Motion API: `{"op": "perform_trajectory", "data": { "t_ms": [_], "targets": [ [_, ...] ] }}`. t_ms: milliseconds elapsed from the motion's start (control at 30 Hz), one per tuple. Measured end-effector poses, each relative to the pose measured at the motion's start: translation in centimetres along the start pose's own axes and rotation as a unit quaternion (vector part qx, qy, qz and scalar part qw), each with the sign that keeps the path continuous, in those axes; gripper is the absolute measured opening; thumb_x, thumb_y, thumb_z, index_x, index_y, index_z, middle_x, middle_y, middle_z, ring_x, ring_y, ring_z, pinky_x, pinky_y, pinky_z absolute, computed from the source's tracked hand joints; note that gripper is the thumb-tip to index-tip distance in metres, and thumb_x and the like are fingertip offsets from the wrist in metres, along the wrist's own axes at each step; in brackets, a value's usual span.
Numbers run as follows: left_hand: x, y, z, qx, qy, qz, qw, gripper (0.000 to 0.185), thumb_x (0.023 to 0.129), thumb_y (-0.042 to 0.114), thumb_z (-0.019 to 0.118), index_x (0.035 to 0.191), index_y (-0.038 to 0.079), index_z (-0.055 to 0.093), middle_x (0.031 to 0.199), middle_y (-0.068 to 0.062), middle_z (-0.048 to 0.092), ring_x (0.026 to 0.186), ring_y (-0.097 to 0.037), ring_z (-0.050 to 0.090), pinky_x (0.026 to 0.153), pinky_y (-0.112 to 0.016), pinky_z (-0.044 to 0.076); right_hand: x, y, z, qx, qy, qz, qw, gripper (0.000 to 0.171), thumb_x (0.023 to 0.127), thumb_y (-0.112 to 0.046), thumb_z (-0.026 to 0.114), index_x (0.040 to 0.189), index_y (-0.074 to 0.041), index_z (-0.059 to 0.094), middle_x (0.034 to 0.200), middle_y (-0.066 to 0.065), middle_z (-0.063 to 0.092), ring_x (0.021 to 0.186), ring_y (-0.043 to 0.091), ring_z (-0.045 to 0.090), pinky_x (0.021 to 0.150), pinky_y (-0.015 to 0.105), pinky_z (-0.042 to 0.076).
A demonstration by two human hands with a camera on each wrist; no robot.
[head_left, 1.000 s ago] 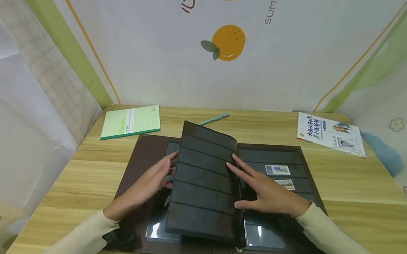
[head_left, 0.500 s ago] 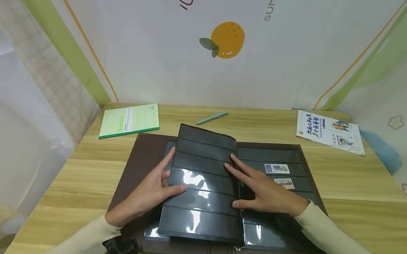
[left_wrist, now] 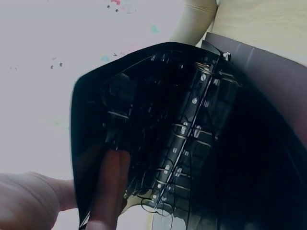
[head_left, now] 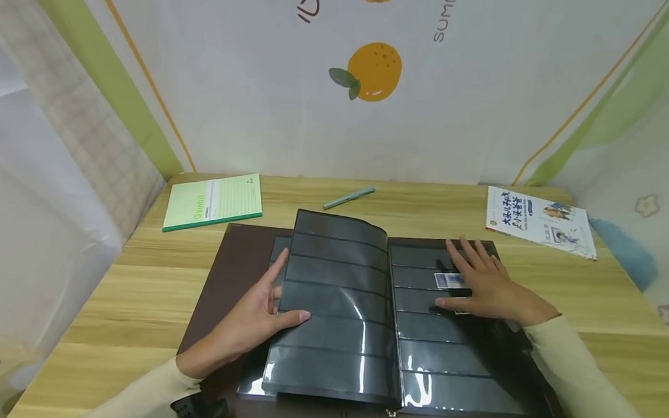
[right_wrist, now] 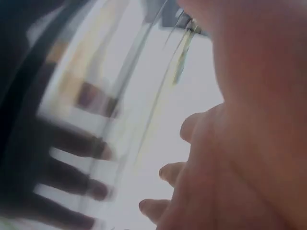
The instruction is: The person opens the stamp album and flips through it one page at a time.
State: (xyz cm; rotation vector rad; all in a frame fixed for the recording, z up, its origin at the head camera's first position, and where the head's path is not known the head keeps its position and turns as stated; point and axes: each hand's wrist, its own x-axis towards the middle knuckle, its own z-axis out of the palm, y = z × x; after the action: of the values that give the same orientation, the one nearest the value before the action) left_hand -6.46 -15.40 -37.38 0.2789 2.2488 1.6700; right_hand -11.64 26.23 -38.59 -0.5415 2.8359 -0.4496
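In the head view, the left hand (head_left: 253, 319) grips the outer edge of a lifted black page (head_left: 334, 305) of the open album (head_left: 233, 260): the thumb lies on top of the page and the other fingers are behind it. Half a second ago the right hand (head_left: 493, 286) lay near the spine, just beside that page; now it has moved away to the right and rests flat with straight fingers on the right page, touching a small stamp (head_left: 447, 280) under its thumb side. The lifted page has also come lower and more to the left, so my judgement is that the leaf is nearly turned and the right page is now being looked at. Beyond the left hand lies a green notebook (head_left: 214, 201), between the hands and farther away a pen (head_left: 348, 197), and beyond the right hand a booklet (head_left: 541, 220); all are well apart from the album, and bare table (head_left: 620, 329) is open to the right of the right hand. In the left wrist view, the fingers (left_wrist: 108, 187) press against the dark glossy page (left_wrist: 144, 120), whose curved edge stands free. The right wrist view is blurred; the fingers (right_wrist: 172, 172) seem stretched, not curled.
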Motion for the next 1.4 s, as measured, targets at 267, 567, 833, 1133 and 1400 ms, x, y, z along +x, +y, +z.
{"op": "perform_trajectory", "data": {
  "t_ms": [267, 567, 833, 1133, 1400],
  "targets": [
    [0.2, -0.8, -0.5, 0.084, -0.016, 0.023, 0.9961, 0.111, 0.088, 0.016, 0.079, 0.164, 0.017, -0.001, 0.057, 0.006, 0.027, 0.048, -0.005, 0.026, 0.050, -0.022, 0.033, 0.5, 2.6, 0.7, 0.064, -0.055, 0.019, 0.996, 0.117, 0.084, -0.058, 0.075, 0.161, 0.000, 0.009, 0.166, 0.031, -0.009, 0.149, 0.058, -0.016, 0.113, 0.077, -0.009],
    [0.5, -0.7, -3.1, 0.215, -0.050, 0.019, 0.9751, 0.109, 0.089, 0.022, 0.079, 0.162, 0.002, 0.000, 0.054, 0.006, 0.039, 0.043, -0.006, 0.040, 0.053, -0.023, 0.041, 0.3, 2.9, 0.1, 0.081, -0.062, 0.022, 0.995, 0.119, 0.083, -0.057, 0.075, 0.163, -0.004, 0.004, 0.167, 0.027, -0.014, 0.149, 0.054, -0.022, 0.112, 0.076, -0.012],
    [-0.2, -0.7, -4.6, 0.258, -0.102, -0.029, 0.9603, 0.112, 0.093, 0.020, 0.075, 0.158, -0.005, -0.012, 0.055, -0.003, 0.049, 0.037, -0.016, 0.053, 0.053, -0.028, 0.051, 0.6, 2.9, 0.1, 0.077, -0.068, 0.024, 0.994, 0.118, 0.084, -0.057, 0.075, 0.162, -0.003, 0.005, 0.166, 0.029, -0.014, 0.149, 0.056, -0.021, 0.112, 0.076, -0.012],
    [0.2, -0.3, -4.2, 0.290, -0.077, -0.095, 0.9492, 0.116, 0.085, 0.028, 0.082, 0.161, 0.000, -0.001, 0.057, -0.006, 0.056, 0.035, -0.013, 0.057, 0.045, -0.032, 0.049, 0.5, 2.8, 0.2, 0.086, -0.063, 0.027, 0.994, 0.118, 0.083, -0.057, 0.076, 0.162, -0.001, 0.007, 0.166, 0.030, -0.012, 0.149, 0.056, -0.019, 0.113, 0.076, -0.012],
    [0.4, -0.3, -4.0, 0.350, -0.060, -0.122, 0.9271, 0.117, 0.081, 0.038, 0.085, 0.162, 0.002, 0.009, 0.048, -0.003, 0.059, 0.032, -0.012, 0.048, 0.040, -0.029, 0.042, 0.4, 2.6, -0.2, 0.049, -0.055, 0.033, 0.997, 0.118, 0.082, -0.063, 0.073, 0.163, -0.005, 0.010, 0.168, 0.026, -0.007, 0.152, 0.053, -0.012, 0.113, 0.076, -0.007]
  ]
}}
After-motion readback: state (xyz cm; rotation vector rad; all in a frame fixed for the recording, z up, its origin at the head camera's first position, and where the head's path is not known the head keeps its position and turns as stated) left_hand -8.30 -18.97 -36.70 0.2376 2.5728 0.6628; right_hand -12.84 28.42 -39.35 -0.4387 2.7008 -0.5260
